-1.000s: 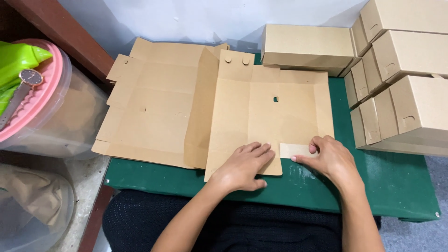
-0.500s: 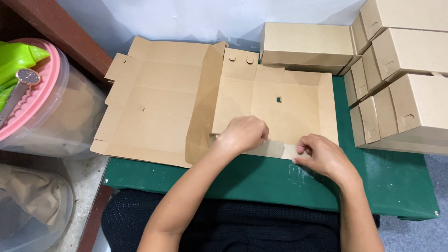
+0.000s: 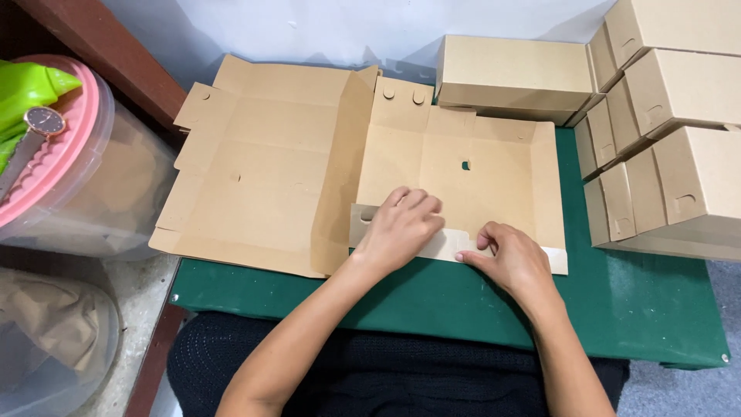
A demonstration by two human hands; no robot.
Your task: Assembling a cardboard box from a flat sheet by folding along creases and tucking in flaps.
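Flat brown cardboard box blank (image 3: 455,177) lies near the green table's (image 3: 656,309) front edge. Left hand (image 3: 397,228) and right hand (image 3: 513,259) press its folded front flap (image 3: 451,245), fingers flat, clamping nothing. Likely light, stiff; best held along creases.

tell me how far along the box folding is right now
Done: several folded boxes stand stacked at the right of the green table. In hand: the left hand and right hand press the near flap of a flat cardboard blank inward. Left: its other sides lie unfolded, and another flat blank waits beside it.
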